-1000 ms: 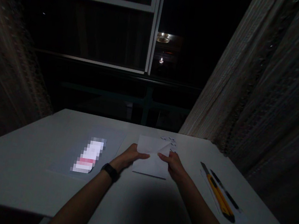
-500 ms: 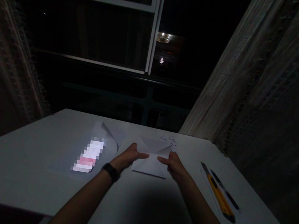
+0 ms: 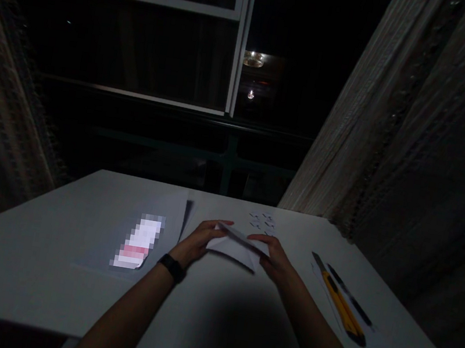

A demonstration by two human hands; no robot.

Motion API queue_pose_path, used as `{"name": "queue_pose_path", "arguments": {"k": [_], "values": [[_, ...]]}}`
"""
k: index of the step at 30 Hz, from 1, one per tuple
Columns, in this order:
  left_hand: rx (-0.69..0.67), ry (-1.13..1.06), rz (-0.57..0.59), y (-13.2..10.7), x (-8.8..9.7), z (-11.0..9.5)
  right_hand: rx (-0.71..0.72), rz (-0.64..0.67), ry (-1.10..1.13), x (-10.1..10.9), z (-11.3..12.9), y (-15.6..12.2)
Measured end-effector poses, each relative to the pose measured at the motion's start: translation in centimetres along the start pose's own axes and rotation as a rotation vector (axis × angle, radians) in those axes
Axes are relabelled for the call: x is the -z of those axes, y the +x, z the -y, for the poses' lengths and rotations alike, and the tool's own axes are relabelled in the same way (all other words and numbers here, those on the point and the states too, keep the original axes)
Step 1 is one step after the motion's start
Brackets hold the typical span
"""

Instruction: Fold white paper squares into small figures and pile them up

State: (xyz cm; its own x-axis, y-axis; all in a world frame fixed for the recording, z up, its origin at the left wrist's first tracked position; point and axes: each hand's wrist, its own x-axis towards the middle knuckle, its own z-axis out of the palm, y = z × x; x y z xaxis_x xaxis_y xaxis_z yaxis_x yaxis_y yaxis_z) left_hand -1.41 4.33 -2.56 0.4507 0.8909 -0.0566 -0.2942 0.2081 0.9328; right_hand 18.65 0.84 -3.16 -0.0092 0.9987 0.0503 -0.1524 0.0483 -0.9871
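Observation:
A folded white sheet of paper (image 3: 235, 246) is held low over the white table (image 3: 49, 239), its top edge folded down toward me. My left hand (image 3: 197, 243) grips its left side, fingers curled over the fold. My right hand (image 3: 272, 258) grips its right side the same way. A dark watch band sits on my left wrist. The room is very dim.
A lit phone (image 3: 139, 241) lies on a larger paper sheet (image 3: 172, 217) to the left. A yellow utility knife (image 3: 342, 302) and a dark pen (image 3: 349, 298) lie at the right. Small paper bits (image 3: 262, 221) lie behind the hands. Curtains hang on both sides of a dark window.
The upright upper half of the paper has been folded down toward the table by both hands. The large sheet's far right corner has lifted.

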Motion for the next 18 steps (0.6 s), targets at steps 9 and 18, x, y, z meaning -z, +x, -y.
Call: {"name": "queue_pose_path", "arguments": {"k": [9,18], "values": [[-0.009,-0.407,-0.082,0.3,-0.4,-0.1,0.42,-0.323,-0.268,-0.5,-1.1,0.1],[-0.079,-0.224,-0.037,-0.8,-1.5,-0.5,0.478,-0.183,-0.247,-3.9,-1.4,-1.7]]}}
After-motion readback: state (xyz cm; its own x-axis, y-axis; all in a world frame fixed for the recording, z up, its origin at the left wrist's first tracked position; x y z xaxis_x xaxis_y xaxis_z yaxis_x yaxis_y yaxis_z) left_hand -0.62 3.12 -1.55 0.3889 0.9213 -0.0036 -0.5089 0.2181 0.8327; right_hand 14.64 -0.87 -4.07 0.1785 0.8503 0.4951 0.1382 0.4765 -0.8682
